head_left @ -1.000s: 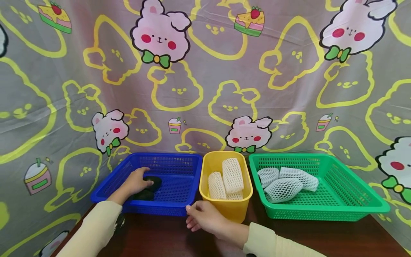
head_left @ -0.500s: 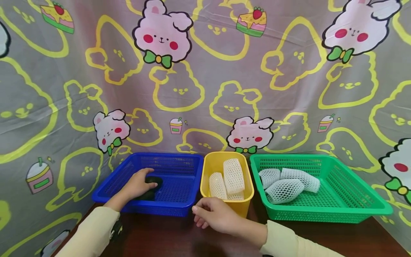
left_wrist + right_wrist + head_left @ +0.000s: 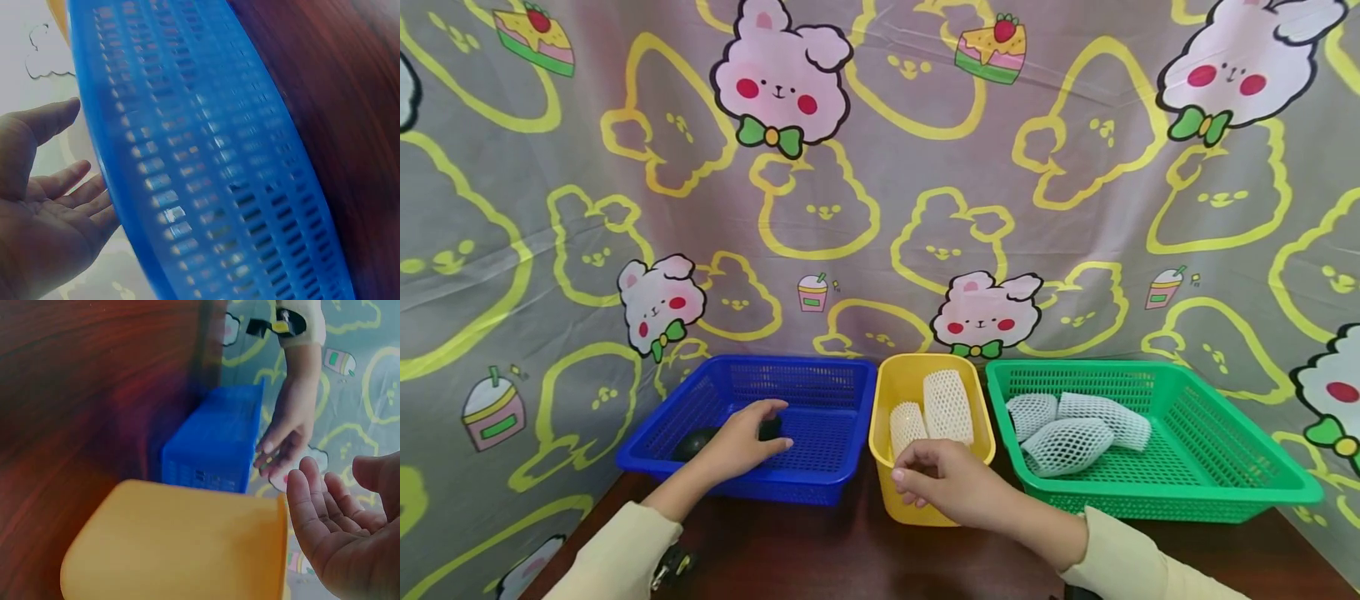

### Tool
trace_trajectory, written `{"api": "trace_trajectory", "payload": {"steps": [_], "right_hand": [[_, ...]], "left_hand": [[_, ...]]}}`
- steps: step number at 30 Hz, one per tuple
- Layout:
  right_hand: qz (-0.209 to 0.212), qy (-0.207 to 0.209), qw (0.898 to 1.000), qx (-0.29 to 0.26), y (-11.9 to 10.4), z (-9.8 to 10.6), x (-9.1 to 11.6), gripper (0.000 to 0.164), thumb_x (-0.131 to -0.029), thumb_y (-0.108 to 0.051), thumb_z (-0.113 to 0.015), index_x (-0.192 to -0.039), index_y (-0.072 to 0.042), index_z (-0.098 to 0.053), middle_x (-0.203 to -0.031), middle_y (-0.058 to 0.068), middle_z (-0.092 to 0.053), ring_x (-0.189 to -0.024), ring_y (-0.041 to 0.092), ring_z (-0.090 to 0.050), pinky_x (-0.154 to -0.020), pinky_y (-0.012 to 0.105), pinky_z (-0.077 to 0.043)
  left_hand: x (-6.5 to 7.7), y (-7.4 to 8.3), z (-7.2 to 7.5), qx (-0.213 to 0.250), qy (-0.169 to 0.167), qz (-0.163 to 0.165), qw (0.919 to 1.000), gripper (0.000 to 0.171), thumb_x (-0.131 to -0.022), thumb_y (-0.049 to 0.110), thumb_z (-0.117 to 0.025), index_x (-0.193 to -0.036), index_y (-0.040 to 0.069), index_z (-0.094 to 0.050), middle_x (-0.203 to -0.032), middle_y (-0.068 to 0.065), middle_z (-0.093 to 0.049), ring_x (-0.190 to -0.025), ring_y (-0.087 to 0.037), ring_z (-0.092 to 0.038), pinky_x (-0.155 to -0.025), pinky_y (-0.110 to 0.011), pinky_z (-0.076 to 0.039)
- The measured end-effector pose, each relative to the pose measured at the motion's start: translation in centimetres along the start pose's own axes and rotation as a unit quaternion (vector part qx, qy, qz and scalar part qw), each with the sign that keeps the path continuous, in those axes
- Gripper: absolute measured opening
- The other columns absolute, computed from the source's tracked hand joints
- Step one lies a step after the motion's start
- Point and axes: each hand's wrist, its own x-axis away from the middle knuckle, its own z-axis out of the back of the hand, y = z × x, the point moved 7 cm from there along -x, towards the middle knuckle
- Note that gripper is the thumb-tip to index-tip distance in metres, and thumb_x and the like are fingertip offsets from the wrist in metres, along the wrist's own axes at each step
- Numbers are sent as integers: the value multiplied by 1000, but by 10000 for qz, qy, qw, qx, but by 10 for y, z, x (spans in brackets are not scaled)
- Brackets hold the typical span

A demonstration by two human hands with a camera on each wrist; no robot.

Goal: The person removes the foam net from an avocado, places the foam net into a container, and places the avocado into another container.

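Worn on the head, one camera looked forward and down from well back, with the printed curtain (image 3: 865,200) filling the upper half and the blue basket (image 3: 823,429), yellow bin (image 3: 902,379) and green basket (image 3: 1195,450) lined across the lower. The left wrist's camera faced the blue basket's wall close up, tipped sideways, tabletop (image 3: 350,106) at right. The right wrist's, also tipped, looked past the nearby yellow bin towards the left grip (image 3: 290,425), upper right. All three views shared blue basket, tabletop and curtain.

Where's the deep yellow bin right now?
In the head view, the deep yellow bin stands near the middle, between the blue slotted plastic basket at left and the green slotted plastic basket at right.
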Motion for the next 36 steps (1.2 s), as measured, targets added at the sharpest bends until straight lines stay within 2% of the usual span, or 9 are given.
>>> {"api": "trace_trajectory", "payload": {"steps": [8, 17, 22, 25, 29, 36], "right_hand": [[-36, 244, 9996, 170, 2, 27, 8, 20, -96, -18, -63, -97, 2, -63, -83, 9, -64, -77, 31, -63, -69, 29, -55], [-100, 736, 9954, 604, 3, 63, 21, 22, -95, -23, -65, -98, -1, -64, -83, 7, -65, -77, 23, -63, -69, 32, -55], [-291, 1067, 9911, 743, 4, 81, 28, 22, -95, -22, -65, -100, -1, -64, -84, 6, -65, -78, 23, -64, -69, 30, -55], [-427, 1257, 9880, 795, 6, 91, 32, 22, -94, -21, -66, -102, -1, -64, -84, 6, -65, -78, 23, -64, -69, 29, -55], [-560, 1484, 9820, 1028, 11, 106, 37, 19, -93, -21, -66, -101, -3, -65, -84, 9, -66, -77, 23, -64, -68, 32, -56], [-611, 1768, 9721, 1418, 21, 131, 45, 25, -94, -25, -66, -104, -2, -65, -88, 8, -67, -81, 24, -65, -69, 31, -56]], "left_hand": [[6, 30, -8, 236, -33, -299, 9993, 54, -88, 21, -74, -133, 0, -53, -128, -17, -57, -117, -36, -54, -93, -51, -46], [13, 68, -15, 428, -39, -906, 9950, 48, -87, 22, -75, -126, 1, -58, -122, -13, -61, -112, -31, -60, -93, -47, -47], [16, 88, -18, 661, -110, -1164, 9909, 42, -86, 21, -75, -120, 2, -60, -114, -8, -63, -106, -26, -61, -91, -45, -49], [18, 98, -23, 831, -229, -1202, 9890, 39, -86, 21, -75, -118, 2, -61, -110, -7, -64, -101, -24, -62, -89, -44, -50], [22, 112, -33, 1063, -494, -1245, 9853, 38, -88, 21, -74, -118, 2, -61, -108, -5, -64, -98, -21, -62, -88, -41, -51], [26, 139, -54, 1532, -871, -1549, 9721, 33, -87, 18, -74, -115, 5, -63, -104, -4, -65, -94, -16, -62, -85, -31, -51]]}}
